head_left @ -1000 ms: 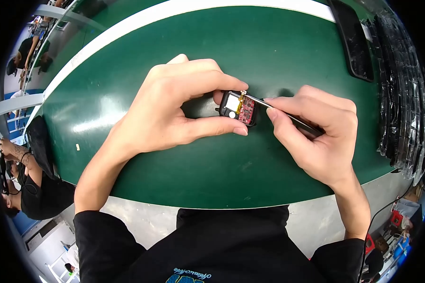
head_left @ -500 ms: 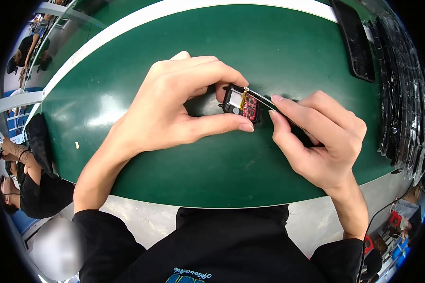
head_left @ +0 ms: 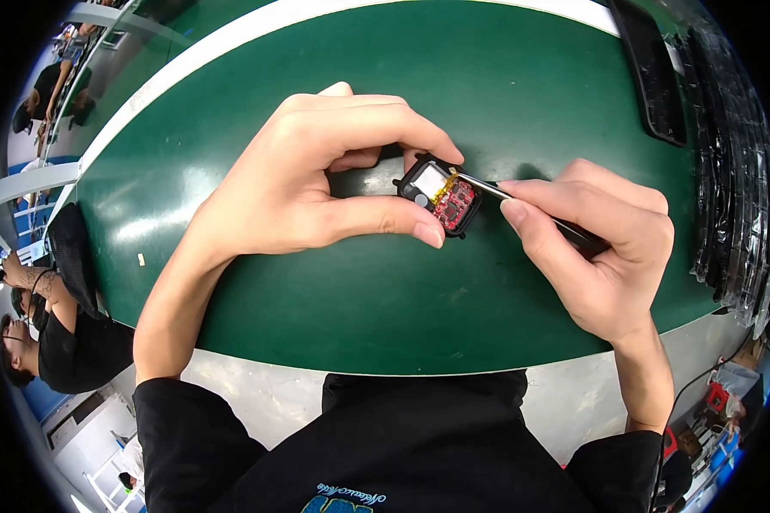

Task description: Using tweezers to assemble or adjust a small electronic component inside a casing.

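Between thumb and fingers, my left hand [head_left: 316, 175] grips a small black electronic device [head_left: 465, 224] with its inside exposed. In its casing lie a red circuit board [head_left: 455, 203], a silvery rectangular part [head_left: 429, 180] and a strip of yellow tape [head_left: 444, 190]. My right hand [head_left: 603, 244] is closed around slim metal tweezers [head_left: 485, 185]. Their tip reaches the upper edge of the device, at the tape; whether it pinches anything is too small to tell.
Under my hands spreads a green tabletop [head_left: 359, 316]. A black tray [head_left: 648, 77] lies at the far right, beside a stack of clear-and-black plastic trays [head_left: 727, 171]. A small pale scrap [head_left: 141, 259] rests at the left. Another person [head_left: 73, 355] sits at the left.
The device has turned clockwise and shifted slightly down in my left hand. My right hand has moved a little right, and the tweezers' tip has come down onto the tape area.
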`<move>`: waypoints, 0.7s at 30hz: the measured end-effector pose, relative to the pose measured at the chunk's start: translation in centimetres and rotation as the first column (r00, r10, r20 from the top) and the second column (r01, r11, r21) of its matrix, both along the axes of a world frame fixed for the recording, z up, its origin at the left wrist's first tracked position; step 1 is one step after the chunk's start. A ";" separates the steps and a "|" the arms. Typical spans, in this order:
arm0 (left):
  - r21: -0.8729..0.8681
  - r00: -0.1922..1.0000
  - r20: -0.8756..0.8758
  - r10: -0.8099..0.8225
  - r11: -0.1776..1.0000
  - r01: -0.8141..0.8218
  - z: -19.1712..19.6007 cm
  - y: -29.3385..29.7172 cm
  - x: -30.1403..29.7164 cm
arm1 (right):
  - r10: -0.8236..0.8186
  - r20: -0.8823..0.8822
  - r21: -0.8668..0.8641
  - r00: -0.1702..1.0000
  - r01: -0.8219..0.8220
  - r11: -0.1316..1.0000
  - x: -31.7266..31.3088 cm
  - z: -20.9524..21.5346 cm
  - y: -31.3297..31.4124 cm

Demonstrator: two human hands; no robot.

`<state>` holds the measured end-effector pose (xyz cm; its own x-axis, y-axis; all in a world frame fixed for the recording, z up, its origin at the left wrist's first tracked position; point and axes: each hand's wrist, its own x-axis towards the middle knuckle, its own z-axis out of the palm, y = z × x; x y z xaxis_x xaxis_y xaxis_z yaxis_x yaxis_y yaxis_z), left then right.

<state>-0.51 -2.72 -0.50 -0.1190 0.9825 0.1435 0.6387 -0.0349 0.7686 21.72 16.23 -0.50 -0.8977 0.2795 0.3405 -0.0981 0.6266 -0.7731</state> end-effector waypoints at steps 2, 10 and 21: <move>-0.006 1.000 0.013 0.002 1.000 -0.002 0.1 0.0 0.0 | 0.002 0.011 -0.007 1.000 -0.001 1.000 0.1 0.0 0.1; -0.003 0.994 -0.099 -0.050 0.999 0.050 0.3 -0.1 -0.1 | 0.018 0.040 -0.022 0.999 -0.017 1.000 -0.1 -0.1 0.1; 0.023 0.991 -0.117 -0.070 0.997 0.073 0.1 0.1 0.0 | 0.025 0.055 -0.033 0.998 -0.024 0.999 -0.2 -0.2 0.1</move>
